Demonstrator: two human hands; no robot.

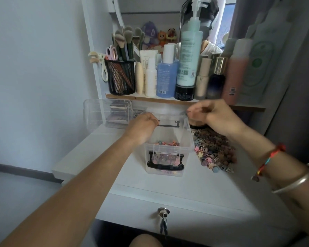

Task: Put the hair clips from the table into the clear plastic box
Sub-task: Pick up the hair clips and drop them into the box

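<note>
The clear plastic box (187,139) stands mid-counter (194,184), partly filled; a pile of hair clips (214,152) lies on the counter just right of it. The left hand (143,126) hovers over the box's far left rim, fingers curled; whether it grasps anything I cannot tell; the right hand (210,115) hangs above the far right corner, fingers curled and blurred, its hold equally unclear
</note>
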